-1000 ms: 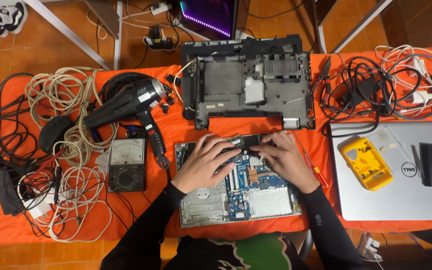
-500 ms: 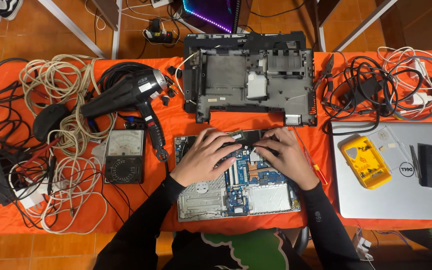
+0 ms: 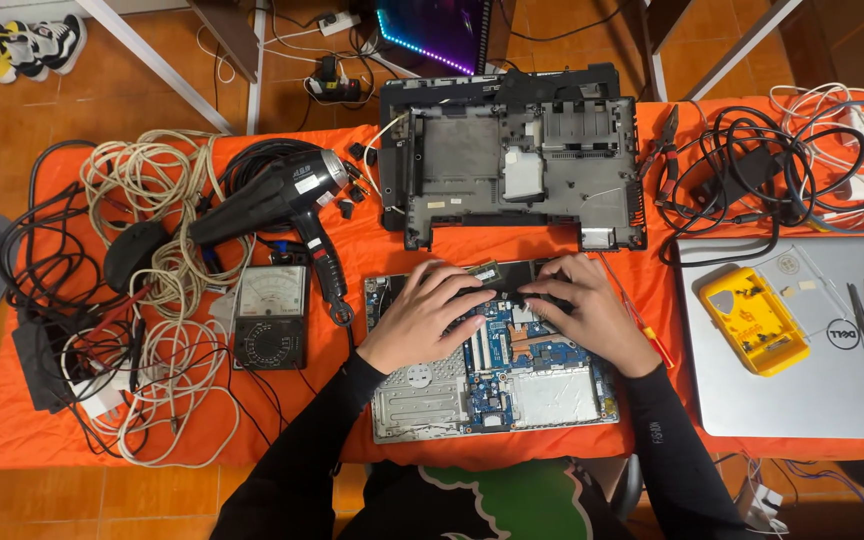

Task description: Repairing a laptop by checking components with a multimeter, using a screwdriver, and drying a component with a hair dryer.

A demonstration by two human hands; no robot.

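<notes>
An opened laptop base with a blue circuit board lies at the near middle of the orange table. My left hand and my right hand rest on its far edge, fingers curled over a dark strip between them. Whether the fingers grip it is unclear. A red-handled screwdriver lies just right of my right hand.
A stripped dark laptop shell sits beyond the hands. Left are a black hair dryer, an analog meter and tangled cables. Right lie a closed silver laptop carrying a yellow tray, and more cables.
Both hands stay on the far edge of the laptop base with only slight finger shifts. The view has drifted a little.
</notes>
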